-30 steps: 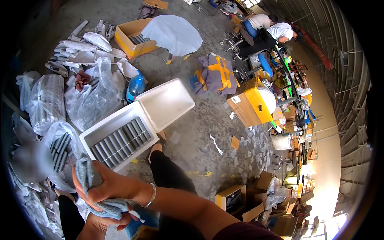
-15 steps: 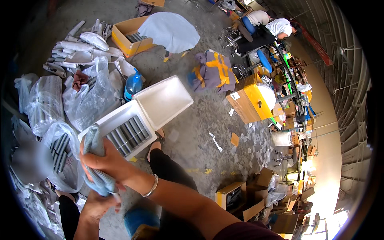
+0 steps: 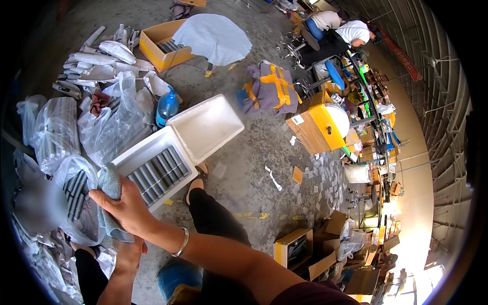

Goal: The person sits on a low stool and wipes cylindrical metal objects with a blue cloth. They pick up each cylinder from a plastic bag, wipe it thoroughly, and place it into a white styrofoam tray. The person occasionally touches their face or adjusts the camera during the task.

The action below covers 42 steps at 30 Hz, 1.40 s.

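My right hand, with a silver bangle on its wrist, is closed around a folded grey-blue cloth. Just below, my left hand meets the cloth's lower end with curled fingers; what it grips is hidden. Beside my right hand stands a white foam box holding a row of dark grey rods, with its lid lying next to it. More grey rods stick out of a clear plastic bag to the left of my hands.
A blue bottle stands behind the foam box. Wrapped bundles and filled plastic bags are piled at left. A yellow-taped carton, partly under a cloth, stands farther back. Two people sit at the far right near a cluttered bench.
My right hand has turned and slid along the cloth, showing its thumb further left. The cloth has straightened and moved slightly left. My left fingers are more hidden beneath it.
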### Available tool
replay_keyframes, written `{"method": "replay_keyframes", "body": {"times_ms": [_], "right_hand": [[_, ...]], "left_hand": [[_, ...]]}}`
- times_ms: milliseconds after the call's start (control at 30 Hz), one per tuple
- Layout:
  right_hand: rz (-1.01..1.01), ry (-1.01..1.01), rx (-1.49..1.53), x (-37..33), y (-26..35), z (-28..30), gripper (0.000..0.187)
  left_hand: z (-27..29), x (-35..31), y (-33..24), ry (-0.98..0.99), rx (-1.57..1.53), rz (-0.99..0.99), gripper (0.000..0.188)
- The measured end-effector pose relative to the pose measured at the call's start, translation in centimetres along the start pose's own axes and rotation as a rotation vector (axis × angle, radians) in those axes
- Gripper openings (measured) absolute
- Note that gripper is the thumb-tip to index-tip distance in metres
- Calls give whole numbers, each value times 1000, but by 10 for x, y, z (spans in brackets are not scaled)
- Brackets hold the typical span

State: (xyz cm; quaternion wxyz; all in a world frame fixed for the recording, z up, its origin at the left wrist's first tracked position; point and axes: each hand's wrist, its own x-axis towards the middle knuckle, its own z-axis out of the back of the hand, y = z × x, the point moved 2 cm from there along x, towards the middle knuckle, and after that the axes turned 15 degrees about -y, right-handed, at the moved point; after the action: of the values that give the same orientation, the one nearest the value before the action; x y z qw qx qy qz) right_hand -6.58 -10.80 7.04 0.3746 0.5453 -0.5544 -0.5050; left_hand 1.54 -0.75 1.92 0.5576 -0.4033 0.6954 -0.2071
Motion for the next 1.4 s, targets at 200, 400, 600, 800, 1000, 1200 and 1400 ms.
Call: {"method": "replay_keyframes", "body": {"times_ms": [200, 400, 600, 800, 1000, 1200, 1400], "right_hand": [[-70, 205, 226, 11, 15, 14, 28], [-444, 556, 815, 8, 25, 25, 39], [-506, 395, 790, 15, 21, 22, 36], [-427, 77, 352, 19, -5, 31, 22], [-311, 140, 17, 2, -8, 3, 22], [-304, 190, -23, -7, -27, 0, 15], [-155, 222, -149, 0, -22, 2, 25]], "left_hand": [[8, -4, -15, 112, -144, 81, 31], [6, -8, -21, 558, -441, 302, 42], [2, -11, -19, 462, -460, 118, 38], [-1, 3, -31, 70, -21, -97, 28], [23, 10, -29, -119, 289, -390, 16], [49, 34, -21, -245, 122, -354, 22], [84, 17, -90, -243, 678, -406, 23]]}}
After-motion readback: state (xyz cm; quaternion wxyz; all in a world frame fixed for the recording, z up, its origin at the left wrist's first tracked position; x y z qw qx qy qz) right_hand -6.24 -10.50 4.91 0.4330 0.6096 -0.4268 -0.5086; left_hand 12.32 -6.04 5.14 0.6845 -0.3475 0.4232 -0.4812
